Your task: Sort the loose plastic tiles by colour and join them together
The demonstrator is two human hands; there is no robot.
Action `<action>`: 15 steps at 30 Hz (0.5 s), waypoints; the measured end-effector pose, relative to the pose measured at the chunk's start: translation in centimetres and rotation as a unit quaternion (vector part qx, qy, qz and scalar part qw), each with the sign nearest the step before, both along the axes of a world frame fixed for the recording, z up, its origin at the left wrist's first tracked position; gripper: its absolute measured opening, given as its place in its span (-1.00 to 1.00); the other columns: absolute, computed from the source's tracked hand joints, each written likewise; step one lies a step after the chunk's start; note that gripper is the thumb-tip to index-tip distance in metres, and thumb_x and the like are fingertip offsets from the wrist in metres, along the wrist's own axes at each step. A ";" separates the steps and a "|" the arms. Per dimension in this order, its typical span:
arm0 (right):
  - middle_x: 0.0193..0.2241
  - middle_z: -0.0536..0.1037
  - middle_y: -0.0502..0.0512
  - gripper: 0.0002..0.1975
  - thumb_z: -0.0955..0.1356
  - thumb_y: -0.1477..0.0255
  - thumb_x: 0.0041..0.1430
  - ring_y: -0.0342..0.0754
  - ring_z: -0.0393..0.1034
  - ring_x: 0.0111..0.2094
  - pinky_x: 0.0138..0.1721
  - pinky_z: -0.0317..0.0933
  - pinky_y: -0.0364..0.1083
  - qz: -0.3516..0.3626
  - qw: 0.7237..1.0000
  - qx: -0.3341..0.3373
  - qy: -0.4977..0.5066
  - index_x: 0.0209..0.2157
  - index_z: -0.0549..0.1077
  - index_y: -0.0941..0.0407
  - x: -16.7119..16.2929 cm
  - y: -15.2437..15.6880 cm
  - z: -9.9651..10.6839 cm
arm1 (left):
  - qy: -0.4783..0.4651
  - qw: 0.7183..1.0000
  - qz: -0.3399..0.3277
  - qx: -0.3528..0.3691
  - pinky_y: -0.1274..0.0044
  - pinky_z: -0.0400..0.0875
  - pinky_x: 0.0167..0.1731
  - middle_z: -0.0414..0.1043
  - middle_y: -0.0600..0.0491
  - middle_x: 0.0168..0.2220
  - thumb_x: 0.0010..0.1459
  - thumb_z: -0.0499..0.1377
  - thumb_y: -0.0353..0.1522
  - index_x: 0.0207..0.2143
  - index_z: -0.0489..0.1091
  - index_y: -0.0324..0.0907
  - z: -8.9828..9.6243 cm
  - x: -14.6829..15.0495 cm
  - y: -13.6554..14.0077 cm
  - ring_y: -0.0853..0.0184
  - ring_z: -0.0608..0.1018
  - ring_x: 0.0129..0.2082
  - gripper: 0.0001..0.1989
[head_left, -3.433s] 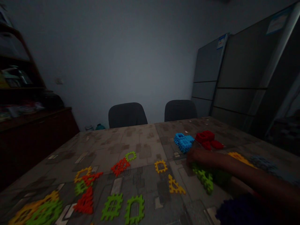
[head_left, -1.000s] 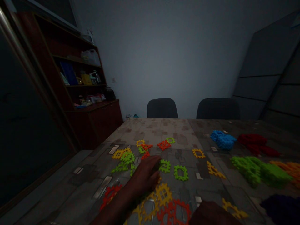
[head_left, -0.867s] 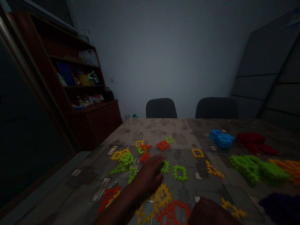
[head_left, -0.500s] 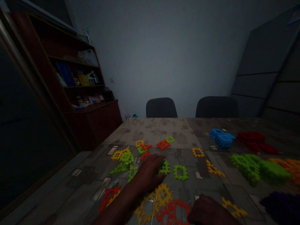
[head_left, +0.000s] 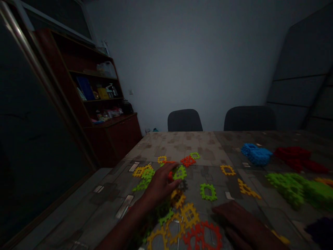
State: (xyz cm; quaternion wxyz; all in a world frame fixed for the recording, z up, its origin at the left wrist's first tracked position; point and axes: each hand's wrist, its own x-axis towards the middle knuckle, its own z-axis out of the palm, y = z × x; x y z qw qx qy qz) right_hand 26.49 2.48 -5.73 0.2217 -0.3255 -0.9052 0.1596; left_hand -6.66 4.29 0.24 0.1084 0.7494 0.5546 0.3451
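Note:
My left hand [head_left: 162, 182] is closed on the edge of a green toothed plastic window tile [head_left: 180, 172], a flat interlocking building piece. The tile looks raised, with a dark shadow on the table beneath it. My right hand [head_left: 238, 220] hovers low at the right with its fingers stretched out, holding nothing. Just beyond it lies a green square frame tile [head_left: 208, 192]. A yellow window tile [head_left: 189, 215] and red-orange tiles [head_left: 203, 236] lie between my forearms. Under my left wrist, part of the tile group is hidden.
Loose yellow and green tiles [head_left: 142, 171] lie at the left, a red-orange tile [head_left: 188, 160] farther back. Piles of blue [head_left: 257, 155], red [head_left: 293, 156] and green pieces [head_left: 288, 187] stand at the right. Two chairs [head_left: 184, 120] are behind the patterned table [head_left: 166, 146].
My left hand has taken hold of the green window tile and raised it. My right hand has moved forward, its fingers unfolding from a curled shape. The camera view has shifted slightly left.

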 end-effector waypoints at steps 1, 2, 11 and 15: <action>0.27 0.43 0.16 -0.51 0.27 0.23 0.40 0.21 0.34 0.25 0.18 0.34 0.17 -0.017 1.000 -0.013 -0.020 0.31 0.33 -0.11 -0.1 0.5 0.0 | 0.005 1.000 -0.010 -0.005 0.25 0.38 0.17 0.50 -0.15 0.16 0.14 0.30 -0.38 0.15 0.42 -0.16 -0.6 0.5 0.4 0.06 0.52 0.15 -0.50; 0.34 0.32 0.18 -0.45 0.26 0.22 0.39 0.23 0.23 0.32 0.24 0.26 0.21 -0.029 0.998 -0.032 -0.040 0.36 0.25 -0.06 -0.4 1.0 0.2 | 0.011 1.000 -0.017 -0.010 0.25 0.37 0.18 0.50 -0.15 0.16 0.13 0.30 -0.39 0.16 0.42 -0.16 -1.2 0.9 0.7 0.05 0.51 0.16 -0.49; 0.35 0.25 0.38 -0.10 0.38 0.43 0.08 0.26 0.13 0.34 0.31 0.03 0.26 -0.063 0.987 -0.098 -0.114 0.44 0.05 0.19 -6.3 6.5 2.6 | 0.038 0.998 -0.037 -0.045 0.22 0.38 0.16 0.48 -0.16 0.15 0.17 0.27 -0.33 0.20 0.39 -0.14 -3.6 1.4 -0.4 0.04 0.50 0.14 -0.48; 0.29 0.35 0.36 -0.14 0.38 0.44 0.09 0.26 0.21 0.28 0.28 0.07 0.25 -0.050 0.989 -0.083 -0.114 0.42 0.11 0.13 -6.3 7.3 2.1 | 0.039 0.997 -0.023 -0.057 0.20 0.37 0.17 0.47 -0.16 0.15 0.16 0.26 -0.36 0.20 0.39 -0.14 -3.6 1.3 -0.9 0.02 0.49 0.15 -0.47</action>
